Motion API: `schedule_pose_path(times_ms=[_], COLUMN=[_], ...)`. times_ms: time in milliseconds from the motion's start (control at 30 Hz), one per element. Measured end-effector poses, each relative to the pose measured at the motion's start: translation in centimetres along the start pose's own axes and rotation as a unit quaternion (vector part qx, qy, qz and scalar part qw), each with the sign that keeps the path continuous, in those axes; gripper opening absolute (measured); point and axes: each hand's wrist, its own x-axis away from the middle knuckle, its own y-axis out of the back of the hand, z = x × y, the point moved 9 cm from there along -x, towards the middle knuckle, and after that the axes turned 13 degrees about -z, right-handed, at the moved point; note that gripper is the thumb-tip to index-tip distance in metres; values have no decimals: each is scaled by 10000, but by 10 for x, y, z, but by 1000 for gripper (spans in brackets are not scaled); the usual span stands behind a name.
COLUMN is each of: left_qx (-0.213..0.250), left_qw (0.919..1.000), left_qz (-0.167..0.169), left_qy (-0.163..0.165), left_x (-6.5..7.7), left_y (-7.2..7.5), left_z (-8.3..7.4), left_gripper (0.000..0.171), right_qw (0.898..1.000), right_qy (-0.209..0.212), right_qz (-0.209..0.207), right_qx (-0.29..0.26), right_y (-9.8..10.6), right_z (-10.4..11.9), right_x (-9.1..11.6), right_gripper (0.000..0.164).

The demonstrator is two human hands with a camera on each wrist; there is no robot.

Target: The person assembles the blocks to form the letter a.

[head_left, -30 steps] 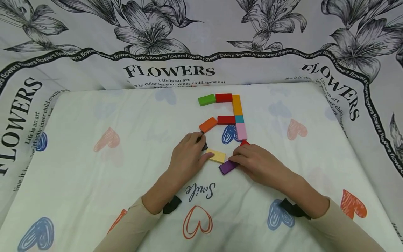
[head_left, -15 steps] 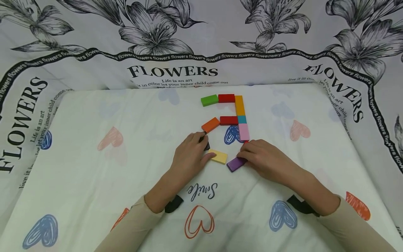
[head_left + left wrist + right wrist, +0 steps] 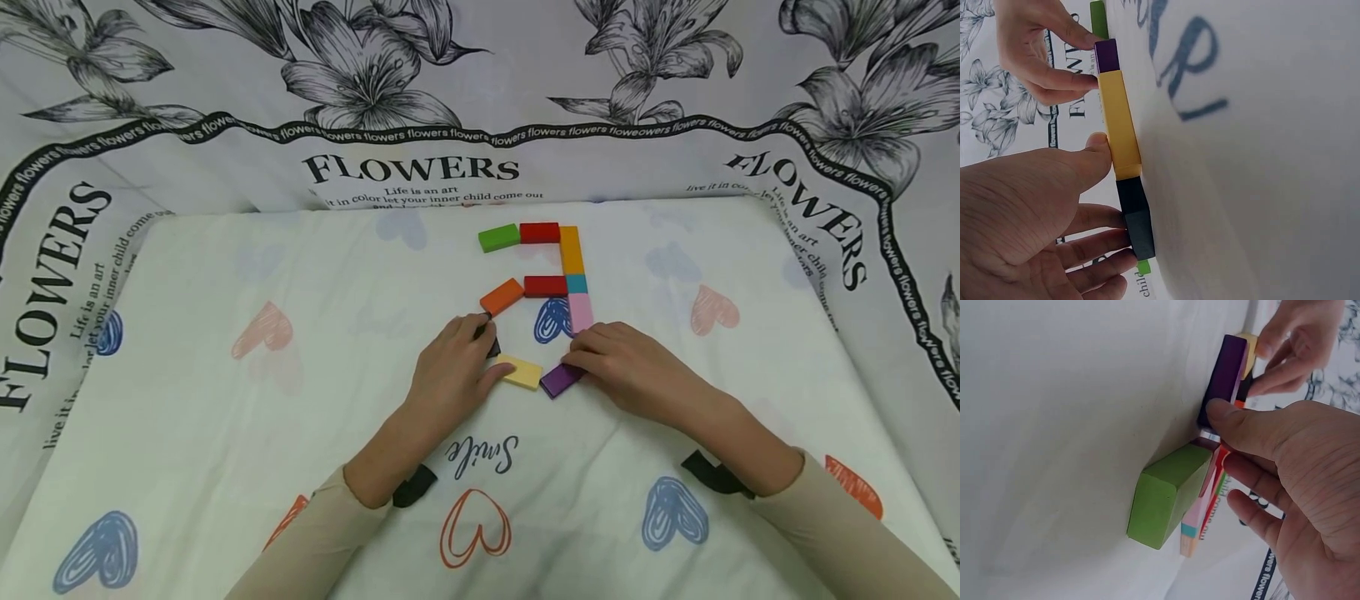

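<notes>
My left hand (image 3: 452, 360) lies at the left of a curve of wooden blocks. Its thumb touches the yellow block (image 3: 1118, 122) while loosely extended fingers rest against the black block (image 3: 1137, 215). With thumb and fingers, my right hand (image 3: 637, 371) pinches the purple block (image 3: 1225, 372), whose corner meets the yellow block's end. Close under the right hand, in the right wrist view, lies a green block (image 3: 1163, 494), with a dark red one partly hidden behind it. The head view has both covered by the hand. A pink block (image 3: 581, 312) reaches the right fingertips.
More blocks run on along the far side: blue-green (image 3: 576, 284), amber (image 3: 571, 250), red (image 3: 545, 287), orange (image 3: 502, 296), another red (image 3: 539, 233) and a bright green one (image 3: 498, 238). All lie on a white cloth (image 3: 360, 275) printed with hearts and letters.
My right hand has shifted the purple block slightly rightward, then away from me against the yellow block's end. The red block tip by the pink block is now covered. My left hand stays put.
</notes>
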Motion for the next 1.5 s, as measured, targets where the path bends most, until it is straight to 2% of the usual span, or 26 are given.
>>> schedule_pose_path(times_ms=[433,800,900,1033,1133,1233,1333,1400,1500], left_qx=[-21,-81,-88,-83,67,364,549,582,589], left_qw=[10000,9999,9998,9998,9996,9976,9938,9912,9888], left_qz=[-11,86,86,10,-202,-563,-960,-1168,-1317], left_qy=[-85,-112,-130,-152,-187,-143,76,230,374], left_x=[-1,-1,-1,-2,-4,-7,-11,-13,-16], left_y=[4,-1,-2,0,7,22,42,56,74], left_z=[-6,-11,-11,-10,-10,-5,9,21,37], left_gripper=[61,62,63,64,62,55,51,49,51], right_qw=[9997,9986,9974,9935,9884,9824,9779,9744,9679], right_qy=[-157,-390,-492,-638,-894,-1276,-1510,-1563,-1527], right_qz=[5,-4,-130,-507,-699,-801,-1061,-1379,-1868], right_qx=[-199,-370,-518,-793,-1014,-1107,-986,-842,-697], right_y=[6,6,8,22,34,47,63,76,90], right_z=[-4,-10,-13,-17,-24,-35,-46,-50,-52], right_x=[0,9,13,13,12,11,8,7,6], right_gripper=[35,39,42,40,38,38,38,36,31])
